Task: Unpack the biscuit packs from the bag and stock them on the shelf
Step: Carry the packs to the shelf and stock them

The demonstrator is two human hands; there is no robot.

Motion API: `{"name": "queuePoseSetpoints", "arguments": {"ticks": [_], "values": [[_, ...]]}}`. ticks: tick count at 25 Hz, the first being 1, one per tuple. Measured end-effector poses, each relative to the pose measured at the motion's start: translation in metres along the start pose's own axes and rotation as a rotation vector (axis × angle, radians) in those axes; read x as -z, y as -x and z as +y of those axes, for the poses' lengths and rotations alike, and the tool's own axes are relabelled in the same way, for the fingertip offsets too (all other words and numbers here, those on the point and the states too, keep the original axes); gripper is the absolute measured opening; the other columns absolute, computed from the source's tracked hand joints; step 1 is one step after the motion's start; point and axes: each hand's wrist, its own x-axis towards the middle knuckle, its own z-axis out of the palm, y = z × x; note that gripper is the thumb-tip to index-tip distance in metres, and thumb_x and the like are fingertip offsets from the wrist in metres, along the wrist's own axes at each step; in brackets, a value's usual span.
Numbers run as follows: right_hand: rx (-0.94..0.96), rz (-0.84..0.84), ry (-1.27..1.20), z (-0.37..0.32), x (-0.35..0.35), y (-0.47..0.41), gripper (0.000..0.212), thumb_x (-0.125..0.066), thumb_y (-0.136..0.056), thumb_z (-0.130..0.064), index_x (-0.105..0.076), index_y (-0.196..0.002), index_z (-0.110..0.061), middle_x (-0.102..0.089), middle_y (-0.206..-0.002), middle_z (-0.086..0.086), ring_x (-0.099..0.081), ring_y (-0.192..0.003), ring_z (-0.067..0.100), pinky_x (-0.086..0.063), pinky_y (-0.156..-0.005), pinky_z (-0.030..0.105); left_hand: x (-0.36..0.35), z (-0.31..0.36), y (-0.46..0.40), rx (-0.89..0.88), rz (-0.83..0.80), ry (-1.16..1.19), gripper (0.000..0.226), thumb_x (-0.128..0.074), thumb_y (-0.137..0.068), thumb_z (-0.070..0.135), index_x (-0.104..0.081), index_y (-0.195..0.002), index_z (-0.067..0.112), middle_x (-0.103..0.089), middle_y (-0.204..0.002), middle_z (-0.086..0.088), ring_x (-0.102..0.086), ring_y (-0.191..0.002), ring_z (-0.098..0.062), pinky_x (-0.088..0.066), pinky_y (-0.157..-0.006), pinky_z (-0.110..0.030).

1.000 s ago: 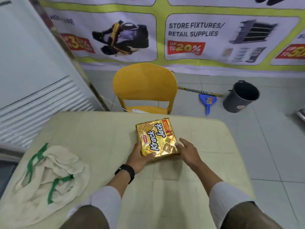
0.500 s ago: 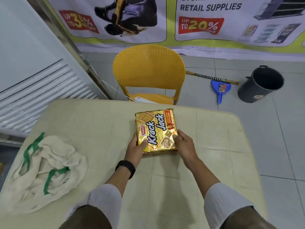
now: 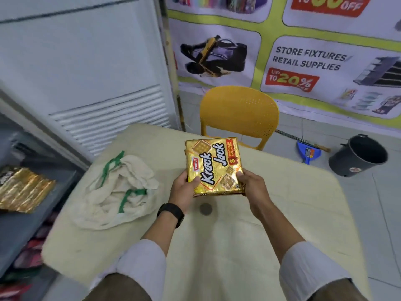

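Note:
A gold Krack Jack biscuit pack is held above the cream table, tilted up toward me. My left hand grips its lower left edge and my right hand grips its lower right corner. The cream cloth bag with green handles lies crumpled and flat on the table's left side. At the far left a grey shelf carries another gold pack.
A yellow chair stands behind the table. On the floor at the right are a dark bin and a blue dustpan. A white louvred cabinet rises at the left. Lower shelf levels hold red packs.
Both hands have lifted the biscuit pack off the table. My view has swung to the left, so the shelf with a gold pack has come into sight.

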Motion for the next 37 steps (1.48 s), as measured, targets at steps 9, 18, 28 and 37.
{"name": "queuePoseSetpoints", "arguments": {"ticks": [9, 18, 28, 37], "values": [[0.153, -0.395, 0.074, -0.035, -0.281, 0.177, 0.023, -0.055, -0.098, -0.005, -0.077, -0.100, -0.012, -0.077, -0.074, -0.001, -0.069, -0.056, 0.009, -0.049, -0.048, 0.016, 0.305, 0.067, 0.167, -0.167, 0.382, 0.044, 0.023, -0.067, -0.092, 0.013, -0.074, -0.113, 0.022, -0.079, -0.107, 0.003, -0.074, -0.102, -0.020, -0.057, -0.094, -0.039], [0.176, -0.710, 0.267, 0.008, -0.512, 0.297, 0.021, -0.058, -0.099, -0.012, -0.079, -0.098, -0.009, -0.080, -0.082, 0.002, -0.073, -0.080, 0.026, -0.054, -0.075, 0.034, 0.519, 0.048, 0.299, -0.145, 0.770, 0.214, 0.022, -0.064, -0.094, 0.009, -0.077, -0.108, 0.019, -0.079, -0.103, 0.001, -0.074, -0.100, -0.024, -0.057, -0.094, -0.041], [0.207, -0.756, 0.278, -0.042, -0.671, 0.220, 0.026, -0.053, -0.102, -0.014, -0.078, -0.094, -0.009, -0.081, -0.089, 0.007, -0.075, -0.080, 0.022, -0.055, -0.076, 0.032, 0.631, 0.112, 0.200, -0.160, 0.817, 0.244, 0.018, -0.064, -0.097, 0.015, -0.075, -0.111, 0.017, -0.079, -0.103, 0.000, -0.074, -0.097, -0.020, -0.057, -0.079, -0.029], [0.135, -0.776, 0.344, -0.081, -0.801, 0.123, 0.034, -0.065, -0.081, -0.038, -0.079, -0.098, -0.012, -0.079, -0.102, 0.006, -0.071, -0.103, 0.033, -0.050, -0.105, 0.054, 0.707, 0.165, 0.097, -0.116, 0.877, 0.162, 0.018, -0.061, -0.099, 0.011, -0.072, -0.112, 0.017, -0.074, -0.095, 0.008, -0.070, -0.070, 0.009, -0.047, -0.055, -0.004]]}}
